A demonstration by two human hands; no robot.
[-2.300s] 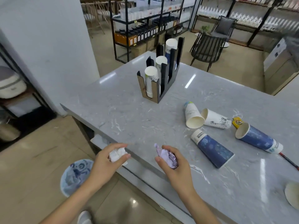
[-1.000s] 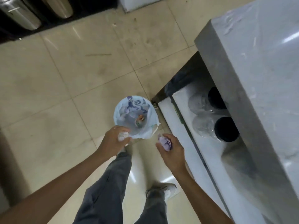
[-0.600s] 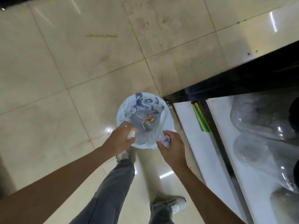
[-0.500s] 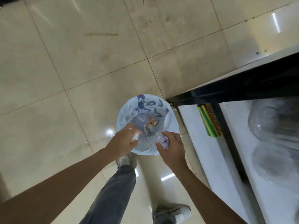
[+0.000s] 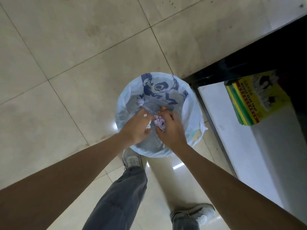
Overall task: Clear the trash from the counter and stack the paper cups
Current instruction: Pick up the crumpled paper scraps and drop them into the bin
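Both hands hang over the mouth of a small round trash bin [image 5: 191, 113] lined with a pale blue printed bag. The left hand [image 5: 137, 126] is curled around a crumpled white paper wad [image 5: 149, 126], of which only a sliver shows between the fingertips and the palm; the fingers are closed on it. Just beside it, nearly touching, the right hand [image 5: 171, 128] pinches a crumpled lavender wrapper [image 5: 160, 123], thumb under and fingers bent over, with most of the wad sticking out toward the left hand. Both pieces of trash sit above the bin's opening, inside its rim as seen from overhead, and neither has left the fingers. Just past the right fingertips, deeper in the bag, lies a small orange scrap [image 5: 163, 108]. Beyond the right hand, a white lower shelf [image 5: 224, 117] of the counter runs alongside the bin, with a yellow-green mouse glue trap box [image 5: 249, 103] resting on it, well apart from the hands. Below the hands, on the tiled floor [image 5: 66, 63], stand the person's grey trouser legs and grey sneakers [image 5: 132, 161].
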